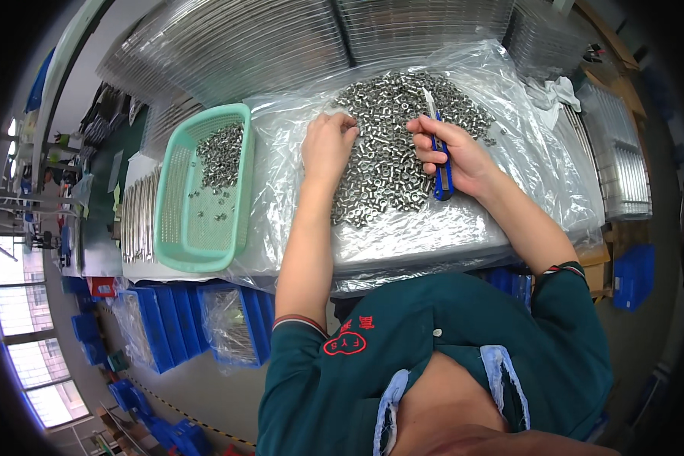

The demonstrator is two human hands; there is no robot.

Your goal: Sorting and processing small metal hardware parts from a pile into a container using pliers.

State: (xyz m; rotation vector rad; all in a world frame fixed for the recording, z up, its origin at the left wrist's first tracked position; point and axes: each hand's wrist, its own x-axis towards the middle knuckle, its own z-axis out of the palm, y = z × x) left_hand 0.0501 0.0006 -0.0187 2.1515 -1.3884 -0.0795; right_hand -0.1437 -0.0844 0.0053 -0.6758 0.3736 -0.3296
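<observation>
A wide pile of small shiny metal fittings (384, 171), short and ring-like, lies on clear plastic sheeting over the table. At the pile's left edge is my left hand (329, 146), its fingers curled in and thumb close to them; whatever they pinch is too small or hidden. My right hand (457, 156) is closed around a blue utility knife (443, 178) above the right part of the pile. The knife's blade is extended and points away from me. To the left stands a green plastic basket (242, 194) with more metal fittings (222, 156), heaped mostly at its far right.
Stacked clear plastic trays (273, 49) line the back of the table, with more trays (619, 152) at the right. Crumpled plastic sheeting (558, 171) covers the right side. Blue bins (171, 323) stand below the table's front edge at the left.
</observation>
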